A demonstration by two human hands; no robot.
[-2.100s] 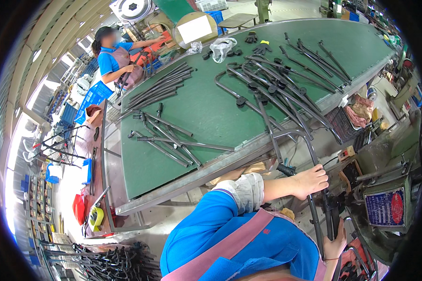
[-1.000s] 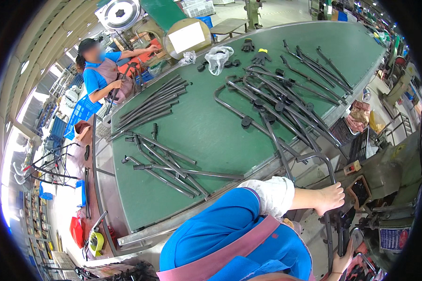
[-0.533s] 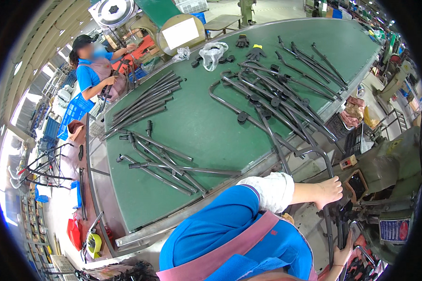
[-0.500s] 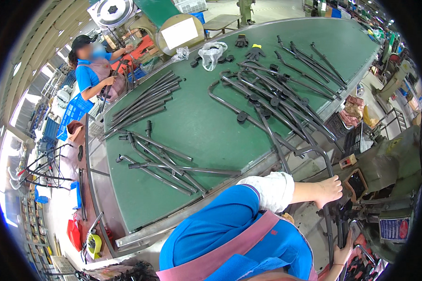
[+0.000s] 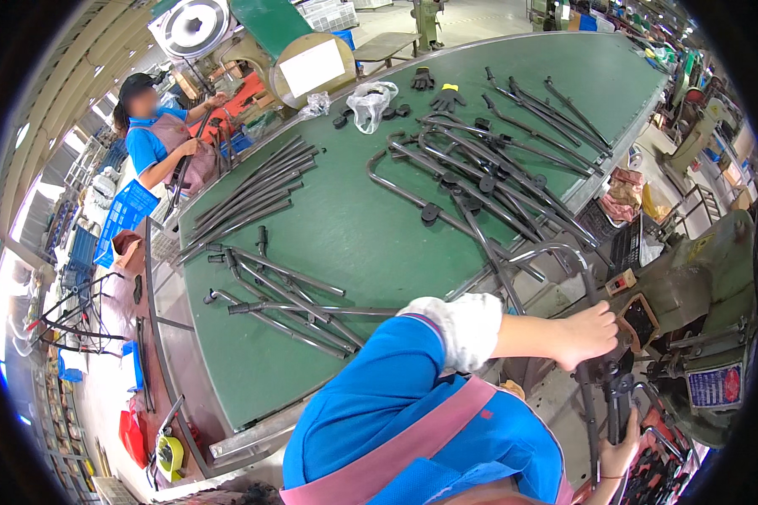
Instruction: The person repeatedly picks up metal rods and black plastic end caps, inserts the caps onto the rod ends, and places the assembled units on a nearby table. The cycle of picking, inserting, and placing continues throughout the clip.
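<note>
At the right, beside a green machine (image 5: 691,286), I hold a bent dark metal tube frame (image 5: 588,282). My left hand (image 5: 588,336) is closed round its upper part, just below the curved end. Lower down, my right hand (image 5: 619,453) is closed on a dark tube part of the piece, near a black joint (image 5: 620,385). The fingers of the right hand are partly hidden. The frame's curved end reaches over the near right edge of the green table (image 5: 362,227).
Bent tubes with black fittings (image 5: 488,181) pile up on the table's right. Straight tubes (image 5: 248,189) and shorter bent tubes (image 5: 290,295) lie to the left. Gloves (image 5: 448,98) and a clear plastic bag (image 5: 369,105) lie at the back. A co-worker (image 5: 164,139) stands far left.
The tube frame's curved end has risen and turned slightly, with both hands still on it. My left hand has shifted only a little. The whole view has moved slightly.
</note>
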